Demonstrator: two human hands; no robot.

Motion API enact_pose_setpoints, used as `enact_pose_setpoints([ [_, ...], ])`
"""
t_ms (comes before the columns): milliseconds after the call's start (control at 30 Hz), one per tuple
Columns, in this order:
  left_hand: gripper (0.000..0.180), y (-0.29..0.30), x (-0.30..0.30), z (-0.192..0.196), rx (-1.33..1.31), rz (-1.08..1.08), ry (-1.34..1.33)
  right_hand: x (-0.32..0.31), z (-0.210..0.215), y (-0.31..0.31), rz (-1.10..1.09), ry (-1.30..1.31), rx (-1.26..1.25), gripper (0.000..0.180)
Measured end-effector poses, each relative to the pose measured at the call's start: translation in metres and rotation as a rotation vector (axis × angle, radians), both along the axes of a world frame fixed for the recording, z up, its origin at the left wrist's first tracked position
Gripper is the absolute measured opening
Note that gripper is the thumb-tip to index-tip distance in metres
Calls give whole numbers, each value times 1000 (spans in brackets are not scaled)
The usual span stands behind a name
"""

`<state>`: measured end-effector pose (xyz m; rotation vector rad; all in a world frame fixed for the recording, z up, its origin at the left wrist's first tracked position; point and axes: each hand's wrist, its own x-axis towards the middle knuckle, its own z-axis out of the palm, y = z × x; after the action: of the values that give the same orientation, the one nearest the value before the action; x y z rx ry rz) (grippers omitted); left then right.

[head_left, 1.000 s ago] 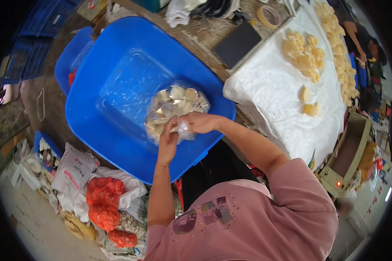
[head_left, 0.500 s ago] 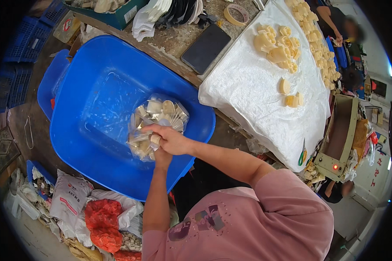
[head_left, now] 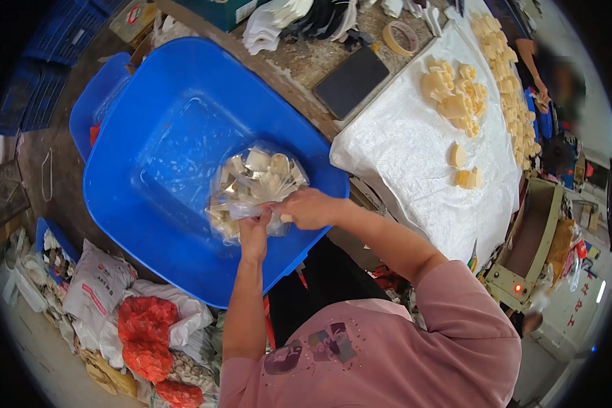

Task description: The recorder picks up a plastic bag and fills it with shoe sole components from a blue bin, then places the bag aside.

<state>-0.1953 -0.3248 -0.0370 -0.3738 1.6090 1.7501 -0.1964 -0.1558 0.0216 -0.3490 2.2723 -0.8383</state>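
A clear plastic bag [head_left: 253, 178], filled with cream and shiny gold-coloured pieces, rests inside a large blue plastic tub [head_left: 149, 129]. At its near side, my left hand [head_left: 254, 234] pinches the gathered plastic with thumb and fingers closed. My right hand [head_left: 307, 209] is closed on the bag's edge just to the right, the two hands nearly touching. Something small and pale shows at the right hand's fingers; I cannot make out whether it is worn or held.
Right of the tub, a white woven sheet [head_left: 394, 160] bears many pale yellow pieces [head_left: 449, 102]. A dark phone [head_left: 351, 81] and a tape roll [head_left: 389, 41] lie on the bench. Red bags [head_left: 146, 347] sit lower left. A machine [head_left: 503, 282] and another person's arm [head_left: 534, 68] are at right.
My hands have moved apart from their overlapped grip at the bag's neck, the right one shifting rightward. The bag's plastic is now stretched between them. The whole view has shifted slightly.
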Motion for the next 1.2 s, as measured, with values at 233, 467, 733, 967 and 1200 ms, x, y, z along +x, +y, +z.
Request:
enact_pose_setpoints([
  [233,15,0,2,-3,185,148,-90,-19,-8,13,361,-274,111,19],
  [467,20,3,9,-3,-368,-72,539,-31,-42,0,-104,76,-355,25],
  [733,21,13,-2,-13,-625,-34,696,-32,-58,-13,-202,-100,-311,25],
  [967,22,11,-6,-18,-801,-55,1022,-43,-73,-7,-181,-305,-359,24],
  [1200,10,2,12,4,-430,63,672,-29,-57,-12,-20,192,-53,19],
])
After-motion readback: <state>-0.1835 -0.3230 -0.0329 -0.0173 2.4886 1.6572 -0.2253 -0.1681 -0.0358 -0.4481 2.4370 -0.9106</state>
